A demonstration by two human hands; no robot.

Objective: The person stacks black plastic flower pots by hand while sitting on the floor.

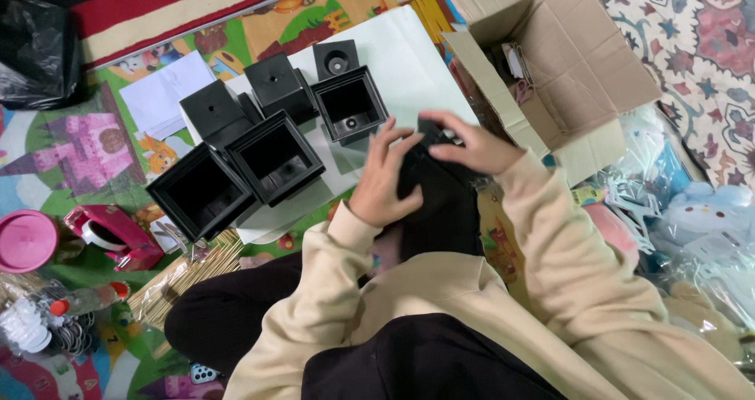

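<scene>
Centrally, near the wearer's lap: one black pot [436, 199], dark and tall, held between both hands above the knees. Its long axis runs near-to-far, the far end tipped away from the body toward the white sheet [401, 58].

Left hand [385, 184]: fingers spread and laid flat along the pot's left side, tips pointing far; a pressing hold rather than a pinch.

Right hand [472, 144]: curled over the pot's far end, fingers bent narrow around a small black part at the rim; exactly what the tips pinch cannot be told. This hand is the nearer one to the far end; the left is nearer the body of the pot.

Both arms in cream sleeves [550, 258].

On the sheet, left and far of the hands:
- three square black pots standing open, mouths up, in a touching row: large [203, 191], middle [275, 156], far right [350, 105];
- three square black inserts behind them, the rightmost [336, 58] with a round hole.

Right, far: open cardboard box [550, 62], flaps up, just beside the right hand.

Left, near: pink lid [26, 240]; pink tape dispenser [110, 235]; bundle of thin sticks [185, 278].

Far left: black bag [35, 46].

Right, near: clear wrapped packets and a pale blue soft toy [700, 211].

Underneath: bright patterned play mat [86, 144].
</scene>
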